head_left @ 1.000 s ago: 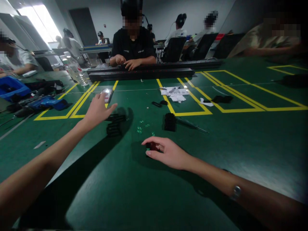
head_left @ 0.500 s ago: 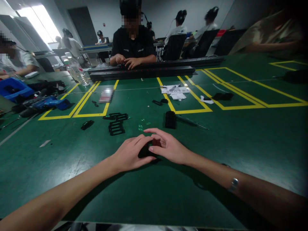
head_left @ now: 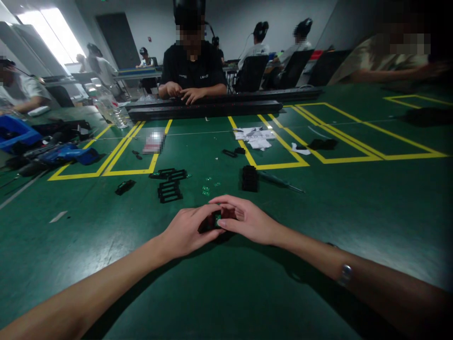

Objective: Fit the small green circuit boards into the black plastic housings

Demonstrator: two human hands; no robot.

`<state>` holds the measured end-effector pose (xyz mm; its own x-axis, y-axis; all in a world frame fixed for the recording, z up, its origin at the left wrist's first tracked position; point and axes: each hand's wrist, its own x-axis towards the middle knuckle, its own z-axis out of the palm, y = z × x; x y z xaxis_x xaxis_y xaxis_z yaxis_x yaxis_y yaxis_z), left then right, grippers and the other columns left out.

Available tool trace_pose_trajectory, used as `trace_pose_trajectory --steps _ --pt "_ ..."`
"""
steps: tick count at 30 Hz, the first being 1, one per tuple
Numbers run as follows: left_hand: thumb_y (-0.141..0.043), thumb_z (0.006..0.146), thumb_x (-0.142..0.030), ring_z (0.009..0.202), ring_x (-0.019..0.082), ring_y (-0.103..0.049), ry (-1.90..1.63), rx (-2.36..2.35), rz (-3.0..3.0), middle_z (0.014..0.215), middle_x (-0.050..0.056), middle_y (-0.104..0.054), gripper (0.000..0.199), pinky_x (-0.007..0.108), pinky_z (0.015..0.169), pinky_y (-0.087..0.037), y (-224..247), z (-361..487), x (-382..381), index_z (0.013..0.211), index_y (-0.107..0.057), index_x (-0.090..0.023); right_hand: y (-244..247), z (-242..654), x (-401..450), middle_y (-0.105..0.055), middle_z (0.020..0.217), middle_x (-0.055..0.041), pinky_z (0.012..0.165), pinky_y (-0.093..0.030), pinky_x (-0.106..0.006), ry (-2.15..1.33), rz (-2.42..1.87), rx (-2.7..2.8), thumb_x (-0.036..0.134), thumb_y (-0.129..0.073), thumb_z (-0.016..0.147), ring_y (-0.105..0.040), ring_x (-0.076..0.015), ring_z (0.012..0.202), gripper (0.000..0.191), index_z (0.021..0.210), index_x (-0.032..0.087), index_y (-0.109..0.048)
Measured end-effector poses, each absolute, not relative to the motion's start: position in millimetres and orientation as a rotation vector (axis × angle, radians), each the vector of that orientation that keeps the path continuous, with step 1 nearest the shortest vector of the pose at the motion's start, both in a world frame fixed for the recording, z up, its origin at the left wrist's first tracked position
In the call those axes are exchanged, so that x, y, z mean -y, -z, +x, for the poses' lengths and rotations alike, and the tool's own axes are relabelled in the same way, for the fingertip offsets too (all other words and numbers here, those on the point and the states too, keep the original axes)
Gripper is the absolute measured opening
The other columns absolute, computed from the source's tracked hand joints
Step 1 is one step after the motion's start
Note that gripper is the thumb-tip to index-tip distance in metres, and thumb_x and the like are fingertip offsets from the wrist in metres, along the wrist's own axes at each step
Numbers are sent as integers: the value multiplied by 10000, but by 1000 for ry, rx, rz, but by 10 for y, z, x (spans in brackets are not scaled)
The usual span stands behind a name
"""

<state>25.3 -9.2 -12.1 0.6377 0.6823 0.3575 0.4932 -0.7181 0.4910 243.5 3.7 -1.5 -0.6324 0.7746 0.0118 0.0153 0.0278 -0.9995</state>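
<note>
Between my two hands is a small black part with a greenish, shiny face [head_left: 217, 220], mostly covered by the fingers. My left hand [head_left: 189, 230] is closed around it from the left, thumb in front. From the right, my right hand [head_left: 249, 219] presses its thumb tip against the greenish face, its fingers curling over the top. Just beyond the hands lie several small clear greenish pieces [head_left: 205, 190]. Black rectangular frames [head_left: 170, 191] are grouped farther left, with a single black piece [head_left: 125, 187] beside them. A stack of black parts [head_left: 249, 178] stands ahead of my right hand.
A screwdriver [head_left: 281, 181] lies right of the black stack. Torn white paper [head_left: 255, 137] rests farther back near yellow tape lines. Blue power tool [head_left: 81, 155] and blue bin [head_left: 16, 134] are at left. Across the table, a person works behind long black bars [head_left: 205, 110].
The black part has turned so that its greenish face shows more. My right hand's fingers have lowered over it, and the whole view has shifted slightly.
</note>
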Motion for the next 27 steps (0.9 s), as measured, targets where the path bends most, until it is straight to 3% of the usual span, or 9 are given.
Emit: trace_pose_trajectory --steps 10,16,27 --pt "-628 941 -384 673 122 -612 -796 -882 2431 884 15 -672 447 231 611 -464 126 217 103 1335 -493 -221 26 2445 -29 -679 1102 -63 811 -541 -315 -1642 -832 1758 237 -672 897 -655 -192 971 388 1274 207 -586" --pt "-628 942 -396 679 129 -619 -794 -879 2441 851 13 -671 418 231 599 -445 104 214 115 1288 -509 -195 7 2437 -20 -678 1022 -46 804 -518 -299 -1597 -824 1814 242 -676 889 -643 -177 929 294 1173 175 -645" --pt "-619 937 -413 668 146 -663 -809 -884 2594 866 20 -700 413 250 590 -464 126 221 110 1258 -476 -195 12 2446 -29 -713 1028 -49 792 -518 -314 -1488 -873 1972 332 -679 899 -658 -196 892 308 1173 190 -674"
